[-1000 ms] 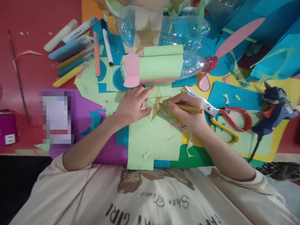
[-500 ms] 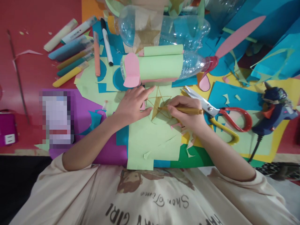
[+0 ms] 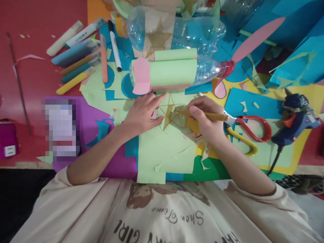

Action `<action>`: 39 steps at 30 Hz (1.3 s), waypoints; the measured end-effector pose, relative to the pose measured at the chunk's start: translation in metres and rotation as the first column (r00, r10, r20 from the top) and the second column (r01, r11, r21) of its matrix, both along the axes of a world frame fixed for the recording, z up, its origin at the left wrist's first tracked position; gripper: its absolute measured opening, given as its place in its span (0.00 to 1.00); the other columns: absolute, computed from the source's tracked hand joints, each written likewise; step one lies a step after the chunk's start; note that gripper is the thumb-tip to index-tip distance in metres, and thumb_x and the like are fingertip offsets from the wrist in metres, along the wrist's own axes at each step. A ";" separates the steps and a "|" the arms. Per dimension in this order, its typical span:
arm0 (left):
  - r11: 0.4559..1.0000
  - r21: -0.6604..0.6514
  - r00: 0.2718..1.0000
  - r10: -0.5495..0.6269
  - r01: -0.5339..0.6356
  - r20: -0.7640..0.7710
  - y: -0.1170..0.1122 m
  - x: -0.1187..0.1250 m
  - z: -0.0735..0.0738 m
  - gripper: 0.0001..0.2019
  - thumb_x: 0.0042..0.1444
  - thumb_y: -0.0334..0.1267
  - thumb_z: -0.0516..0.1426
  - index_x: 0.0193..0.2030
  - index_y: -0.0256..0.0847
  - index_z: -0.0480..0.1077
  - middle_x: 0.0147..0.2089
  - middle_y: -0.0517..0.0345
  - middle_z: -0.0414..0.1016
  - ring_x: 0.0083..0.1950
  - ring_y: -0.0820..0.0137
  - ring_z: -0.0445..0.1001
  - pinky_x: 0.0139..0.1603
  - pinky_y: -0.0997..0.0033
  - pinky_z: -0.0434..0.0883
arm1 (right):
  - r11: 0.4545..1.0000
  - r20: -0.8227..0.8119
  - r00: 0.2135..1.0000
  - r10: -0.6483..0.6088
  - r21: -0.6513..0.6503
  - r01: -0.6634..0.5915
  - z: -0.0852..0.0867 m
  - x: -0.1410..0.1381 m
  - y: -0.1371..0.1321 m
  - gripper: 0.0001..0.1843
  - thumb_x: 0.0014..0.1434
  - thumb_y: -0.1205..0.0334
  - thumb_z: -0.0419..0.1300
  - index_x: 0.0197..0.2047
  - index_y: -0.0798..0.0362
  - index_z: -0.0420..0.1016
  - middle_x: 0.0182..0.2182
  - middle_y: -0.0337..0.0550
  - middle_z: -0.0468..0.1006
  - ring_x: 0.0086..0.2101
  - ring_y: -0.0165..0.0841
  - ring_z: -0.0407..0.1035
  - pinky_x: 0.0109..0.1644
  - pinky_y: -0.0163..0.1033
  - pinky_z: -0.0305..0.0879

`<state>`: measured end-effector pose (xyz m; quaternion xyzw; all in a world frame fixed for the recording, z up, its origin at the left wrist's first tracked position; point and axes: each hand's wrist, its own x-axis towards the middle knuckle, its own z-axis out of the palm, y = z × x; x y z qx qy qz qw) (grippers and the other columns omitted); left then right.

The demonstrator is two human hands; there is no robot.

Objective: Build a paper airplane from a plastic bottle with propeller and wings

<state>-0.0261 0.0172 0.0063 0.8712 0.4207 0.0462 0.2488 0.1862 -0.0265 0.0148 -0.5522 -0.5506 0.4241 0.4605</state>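
Observation:
A light green paper sheet (image 3: 165, 152) lies in front of me with a star outline (image 3: 170, 113) drawn on it, its lower left part coloured golden brown. My left hand (image 3: 145, 113) rests flat on the sheet's left side, fingers spread beside the star. In my right hand (image 3: 207, 116) is a golden-brown marker (image 3: 215, 116), gripped between thumb and fingers, its tip over the star's middle. Whether the tip touches the paper I cannot tell. Scissors (image 3: 249, 126) with red and yellow handles lie right of that hand, their blades partly hidden behind it.
Beyond the star lies a plastic bottle wrapped in green paper (image 3: 174, 72), with a clear bottle (image 3: 197, 32) behind it. Several markers (image 3: 76, 64) are at the upper left. A hot glue gun (image 3: 293, 121) sits at the right, a blurred-out phone (image 3: 62, 128) at the left.
My right hand has shifted slightly right and up with the marker, uncovering more of the star's right side. My left hand stays in place.

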 end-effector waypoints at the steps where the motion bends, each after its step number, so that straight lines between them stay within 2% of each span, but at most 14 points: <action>1: 1.000 0.000 1.000 0.001 -0.001 -0.005 0.000 0.000 0.000 0.30 0.60 0.42 0.51 0.68 0.35 0.55 0.42 0.50 0.66 0.50 0.58 0.65 0.54 0.59 0.62 | 1.000 -0.021 1.000 -0.008 0.004 0.008 -0.001 0.000 0.000 0.07 0.58 0.59 0.59 0.29 0.51 0.71 0.22 0.35 0.70 0.22 0.27 0.64 0.26 0.35 0.60; 7: 1.000 0.012 1.000 -0.010 0.010 -0.002 0.000 0.000 0.001 0.29 0.60 0.41 0.50 0.68 0.35 0.55 0.42 0.51 0.67 0.51 0.58 0.64 0.55 0.60 0.62 | 0.998 0.025 0.999 -0.023 -0.050 0.024 -0.002 -0.002 0.003 0.05 0.54 0.67 0.60 0.27 0.51 0.70 0.22 0.36 0.71 0.22 0.26 0.65 0.25 0.34 0.59; 31: 1.000 0.020 1.000 -0.016 0.015 0.021 0.000 0.000 -0.001 0.29 0.60 0.42 0.51 0.67 0.36 0.55 0.42 0.52 0.66 0.49 0.60 0.65 0.54 0.61 0.62 | 0.999 0.155 0.987 0.036 -0.036 -0.031 0.006 -0.006 -0.001 0.10 0.52 0.66 0.57 0.20 0.53 0.66 0.16 0.34 0.67 0.20 0.25 0.58 0.23 0.32 0.54; 39: 1.000 0.027 1.000 -0.003 0.002 0.017 -0.001 0.000 -0.002 0.29 0.60 0.42 0.51 0.67 0.37 0.56 0.42 0.52 0.66 0.50 0.60 0.65 0.54 0.61 0.62 | 0.991 0.114 0.989 0.093 -0.109 -0.081 0.007 -0.006 0.000 0.09 0.48 0.65 0.57 0.19 0.53 0.65 0.15 0.34 0.67 0.19 0.24 0.57 0.22 0.32 0.53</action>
